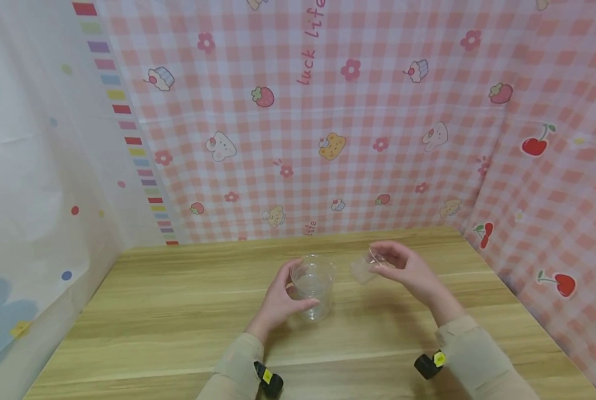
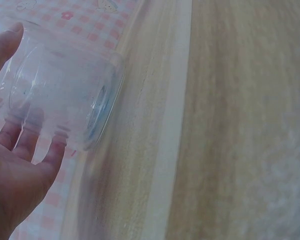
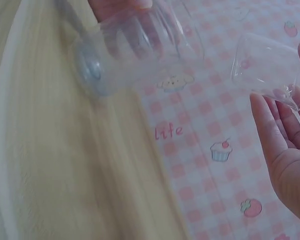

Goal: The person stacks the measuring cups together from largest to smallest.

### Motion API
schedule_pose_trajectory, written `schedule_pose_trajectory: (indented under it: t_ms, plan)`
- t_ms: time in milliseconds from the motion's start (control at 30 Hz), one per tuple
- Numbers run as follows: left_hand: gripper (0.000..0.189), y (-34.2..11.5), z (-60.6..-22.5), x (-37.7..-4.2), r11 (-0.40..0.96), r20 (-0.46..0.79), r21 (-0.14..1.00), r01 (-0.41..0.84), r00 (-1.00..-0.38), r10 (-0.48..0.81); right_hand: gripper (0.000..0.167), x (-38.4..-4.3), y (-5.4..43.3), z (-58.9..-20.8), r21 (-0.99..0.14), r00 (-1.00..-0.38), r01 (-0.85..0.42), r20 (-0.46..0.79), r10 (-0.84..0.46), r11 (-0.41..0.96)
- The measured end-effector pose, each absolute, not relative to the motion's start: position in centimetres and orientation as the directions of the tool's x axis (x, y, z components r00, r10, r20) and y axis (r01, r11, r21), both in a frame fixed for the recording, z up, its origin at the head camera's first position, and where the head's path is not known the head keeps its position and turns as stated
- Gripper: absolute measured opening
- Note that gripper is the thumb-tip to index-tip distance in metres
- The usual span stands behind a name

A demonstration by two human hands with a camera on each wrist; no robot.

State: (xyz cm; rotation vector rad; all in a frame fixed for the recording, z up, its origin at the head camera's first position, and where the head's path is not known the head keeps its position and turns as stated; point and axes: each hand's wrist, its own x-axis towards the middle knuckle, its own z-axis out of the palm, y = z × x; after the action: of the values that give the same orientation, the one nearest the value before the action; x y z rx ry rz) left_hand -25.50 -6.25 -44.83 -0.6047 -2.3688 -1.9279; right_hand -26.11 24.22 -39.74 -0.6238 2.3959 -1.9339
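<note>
My left hand (image 1: 281,303) grips a large clear plastic cup (image 1: 315,291) from its left side, thumb across the front and fingers round the back. The large cup (image 2: 65,85) stands upright, its base close to the tabletop. To its right, my right hand (image 1: 407,272) holds a smaller clear cup (image 1: 361,270) by one end, between thumb and fingers. The smaller cup (image 3: 267,67) is tilted, raised over the table and apart from the large cup (image 3: 145,47). Both cups are see-through, and no contents show in them.
A wood-grain table (image 1: 178,322) lies under both hands. Behind it hangs a pink checked curtain (image 1: 258,128) with printed figures, and a white sheet (image 1: 38,166) closes the left side. Each wrist carries a small black camera (image 1: 273,383).
</note>
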Motion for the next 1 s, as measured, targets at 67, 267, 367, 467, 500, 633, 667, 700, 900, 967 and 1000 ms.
schedule_pose_trajectory:
  t_ms: [67,267,367,467,500,633,667,700,900,967,1000]
  plan:
    - [0.088,-6.2,-45.6,-26.0,0.161,0.263,0.936,0.314,-0.925,0.273,0.048,-26.2,23.8,-39.5,-0.939,-0.924,-0.299,0.240,-0.298,0.170]
    - [0.092,-6.4,-47.7,-27.3,0.160,0.266,0.936,0.314,-0.927,0.263,0.048,-26.6,22.8,-38.8,-0.936,-0.916,-0.308,0.243,-0.320,0.170]
    - [0.091,-6.5,-47.8,-27.4,0.162,0.271,0.933,0.320,-0.925,0.267,0.048,-26.7,22.3,-38.5,-0.938,-0.909,-0.313,0.249,-0.335,0.150]
    - [0.090,-6.5,-47.7,-27.3,0.162,0.278,0.930,0.329,-0.921,0.274,0.049,-26.9,21.8,-38.2,-0.938,-0.907,-0.315,0.253,-0.337,0.143]
    - [0.091,-6.6,-47.7,-27.3,0.163,0.279,0.929,0.331,-0.920,0.276,0.049,-26.9,21.6,-38.0,-0.938,-0.905,-0.317,0.255,-0.339,0.141]
    - [0.091,-6.6,-47.7,-27.3,0.163,0.283,0.927,0.337,-0.917,0.282,0.049,-27.1,21.0,-37.6,-0.930,-0.904,-0.333,0.267,-0.334,0.156]
    - [0.091,-6.6,-47.8,-27.3,0.164,0.282,0.928,0.335,-0.917,0.282,0.049,-27.2,20.8,-37.5,-0.928,-0.902,-0.338,0.272,-0.335,0.157]
    - [0.091,-6.5,-47.8,-27.3,0.166,0.280,0.928,0.333,-0.918,0.280,0.048,-27.3,20.7,-37.4,-0.926,-0.898,-0.346,0.279,-0.341,0.152]
    - [0.090,-6.5,-47.8,-27.3,0.153,0.295,0.926,0.346,-0.913,0.281,0.048,-27.7,19.8,-37.1,-0.917,-0.885,-0.366,0.292,-0.362,0.156]
    - [0.090,-6.5,-47.7,-27.3,0.150,0.297,0.926,0.348,-0.912,0.281,0.047,-27.8,19.5,-37.0,-0.917,-0.883,-0.366,0.288,-0.370,0.160]
    - [0.090,-6.5,-47.7,-27.3,0.150,0.296,0.926,0.346,-0.913,0.281,0.047,-27.8,19.4,-37.0,-0.917,-0.881,-0.365,0.286,-0.376,0.159]
